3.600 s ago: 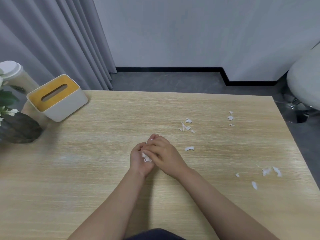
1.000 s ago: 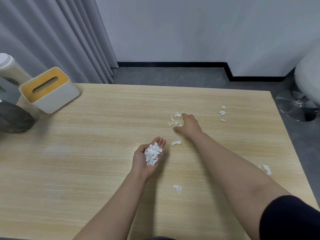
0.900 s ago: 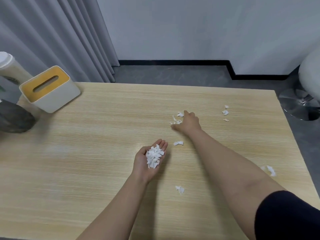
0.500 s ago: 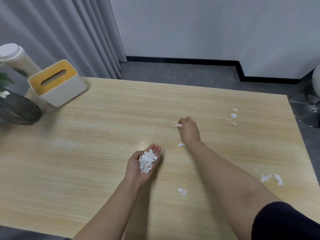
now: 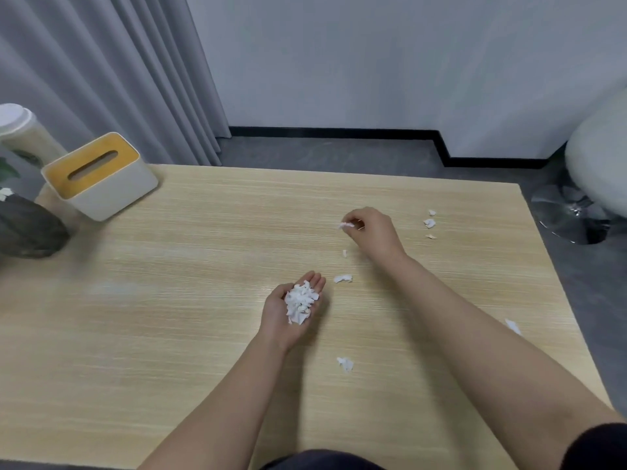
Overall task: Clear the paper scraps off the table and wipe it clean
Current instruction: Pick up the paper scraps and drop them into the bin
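dark pot (image 5: 29,228): cut by left edge | stool (image 5: 597,157): cut by right edge

Premises appeared to be an office or meeting room. Observed: a pale wood-laminate table (image 5: 169,334), grey floor-length curtains (image 5: 101,69), plain white walls with black skirting (image 5: 332,132), grey flooring, a chrome-based swivel stool (image 5: 590,184) and a tissue box (image 5: 100,174).
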A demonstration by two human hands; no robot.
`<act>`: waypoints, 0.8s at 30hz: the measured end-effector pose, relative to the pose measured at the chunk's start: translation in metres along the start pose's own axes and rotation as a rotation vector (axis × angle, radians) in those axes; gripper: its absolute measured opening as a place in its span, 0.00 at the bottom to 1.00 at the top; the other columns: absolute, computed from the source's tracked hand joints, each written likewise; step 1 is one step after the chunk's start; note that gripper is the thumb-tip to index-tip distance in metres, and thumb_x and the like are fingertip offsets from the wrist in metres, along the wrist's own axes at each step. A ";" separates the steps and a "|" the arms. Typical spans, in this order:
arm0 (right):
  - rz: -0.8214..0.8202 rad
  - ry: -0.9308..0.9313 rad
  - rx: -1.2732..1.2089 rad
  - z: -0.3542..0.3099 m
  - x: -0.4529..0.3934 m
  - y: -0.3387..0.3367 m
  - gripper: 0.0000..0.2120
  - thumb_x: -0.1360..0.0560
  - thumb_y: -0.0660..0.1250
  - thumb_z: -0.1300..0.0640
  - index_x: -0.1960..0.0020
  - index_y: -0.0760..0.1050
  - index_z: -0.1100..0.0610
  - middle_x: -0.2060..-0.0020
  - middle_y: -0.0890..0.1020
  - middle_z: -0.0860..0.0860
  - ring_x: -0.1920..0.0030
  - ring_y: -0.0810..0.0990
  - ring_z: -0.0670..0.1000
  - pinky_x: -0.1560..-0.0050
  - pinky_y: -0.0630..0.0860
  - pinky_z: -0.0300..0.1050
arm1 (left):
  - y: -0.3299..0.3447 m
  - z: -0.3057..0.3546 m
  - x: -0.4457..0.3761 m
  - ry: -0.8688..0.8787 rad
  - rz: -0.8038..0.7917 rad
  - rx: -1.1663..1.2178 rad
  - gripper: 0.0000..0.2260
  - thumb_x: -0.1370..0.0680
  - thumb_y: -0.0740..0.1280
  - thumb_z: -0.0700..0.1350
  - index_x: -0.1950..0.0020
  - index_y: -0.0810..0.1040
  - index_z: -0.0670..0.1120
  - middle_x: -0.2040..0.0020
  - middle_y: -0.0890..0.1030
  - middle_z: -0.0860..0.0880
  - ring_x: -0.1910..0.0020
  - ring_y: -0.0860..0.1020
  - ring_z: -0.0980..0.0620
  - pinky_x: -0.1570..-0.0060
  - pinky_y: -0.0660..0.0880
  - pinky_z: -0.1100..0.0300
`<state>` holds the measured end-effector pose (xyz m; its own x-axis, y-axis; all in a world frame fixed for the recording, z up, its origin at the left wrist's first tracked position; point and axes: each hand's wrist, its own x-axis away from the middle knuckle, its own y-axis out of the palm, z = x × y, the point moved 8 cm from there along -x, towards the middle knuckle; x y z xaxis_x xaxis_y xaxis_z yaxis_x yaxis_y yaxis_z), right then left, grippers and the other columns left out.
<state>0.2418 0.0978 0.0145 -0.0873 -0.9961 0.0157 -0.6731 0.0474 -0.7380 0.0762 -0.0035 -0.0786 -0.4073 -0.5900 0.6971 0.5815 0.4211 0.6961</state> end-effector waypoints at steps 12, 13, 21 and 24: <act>-0.317 -0.256 0.003 -0.075 0.084 0.037 0.08 0.25 0.64 0.62 0.47 0.78 0.58 0.52 0.80 0.51 0.52 0.75 0.48 0.51 0.69 0.40 | 0.025 -0.009 0.001 0.059 0.020 -0.036 0.16 0.21 0.53 0.38 0.62 0.78 0.39 0.68 0.81 0.43 0.68 0.82 0.49 0.63 0.78 0.59; -0.353 -0.273 0.021 -0.078 0.091 0.041 0.08 0.24 0.63 0.61 0.46 0.78 0.56 0.52 0.80 0.51 0.51 0.76 0.48 0.52 0.70 0.42 | 0.025 -0.011 0.001 0.055 0.012 -0.026 0.16 0.23 0.54 0.37 0.63 0.79 0.38 0.69 0.81 0.42 0.69 0.82 0.50 0.64 0.79 0.61; -0.407 -0.455 0.241 -0.078 0.112 0.058 0.10 0.22 0.60 0.59 0.49 0.80 0.59 0.51 0.82 0.55 0.45 0.76 0.56 0.44 0.69 0.52 | 0.015 -0.021 -0.002 -0.041 -0.025 0.086 0.20 0.24 0.53 0.40 0.39 0.78 0.35 0.37 0.77 0.40 0.36 0.75 0.46 0.30 0.64 0.57; -0.332 -0.562 0.213 -0.080 0.114 0.053 0.09 0.24 0.63 0.58 0.51 0.82 0.59 0.55 0.83 0.52 0.48 0.75 0.56 0.43 0.68 0.53 | 0.008 -0.019 -0.003 -0.037 0.006 0.072 0.18 0.27 0.57 0.38 0.40 0.77 0.37 0.44 0.80 0.46 0.47 0.79 0.53 0.42 0.71 0.68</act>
<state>0.1379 -0.0070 0.0311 0.5316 -0.8457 -0.0460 -0.4346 -0.2257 -0.8719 0.0953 -0.0110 -0.0780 -0.4302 -0.5622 0.7063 0.5323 0.4739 0.7015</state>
